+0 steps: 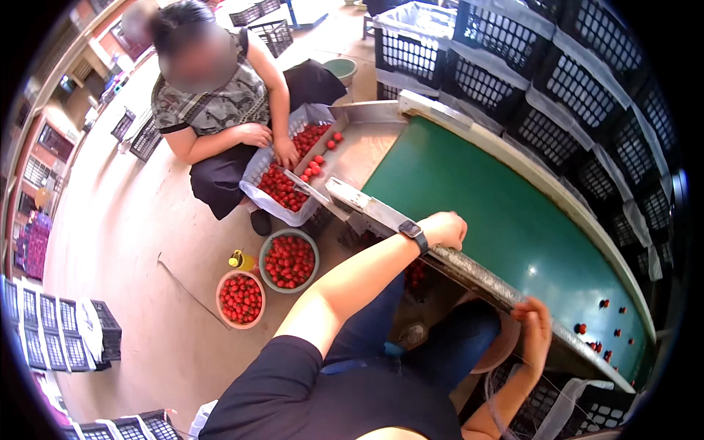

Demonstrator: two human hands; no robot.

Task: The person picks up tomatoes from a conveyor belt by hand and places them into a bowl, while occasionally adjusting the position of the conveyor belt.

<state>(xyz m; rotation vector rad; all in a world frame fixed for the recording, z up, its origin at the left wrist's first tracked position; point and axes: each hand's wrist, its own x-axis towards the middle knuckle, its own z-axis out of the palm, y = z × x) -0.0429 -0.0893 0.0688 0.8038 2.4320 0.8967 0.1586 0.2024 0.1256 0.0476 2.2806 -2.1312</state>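
My left hand point(448, 231), with a dark watch on the wrist, is curled over the near metal rail point(478, 272) of a green conveyor belt point(467, 181). Its palm is hidden, so whether it holds anything cannot be told. Farther right, my right hand point(533, 316) is at the same rail, fingers loosely bent and partly apart, with nothing seen in it. Small red tomatoes point(581, 329) lie scattered at the belt's right end. At its other end, a metal chute point(363, 148) holds a few red tomatoes point(316, 159) beside a plastic-lined crate point(253, 170) of tomatoes.
A co-worker crouches at the lined crate, one hand in it. A green-grey basin point(316, 258) and a pink basin point(220, 308) of tomatoes stand on the floor by a yellow bottle point(242, 259). Stacked black crates point(484, 77) line the belt's far side; more crates point(60, 330) stand left.
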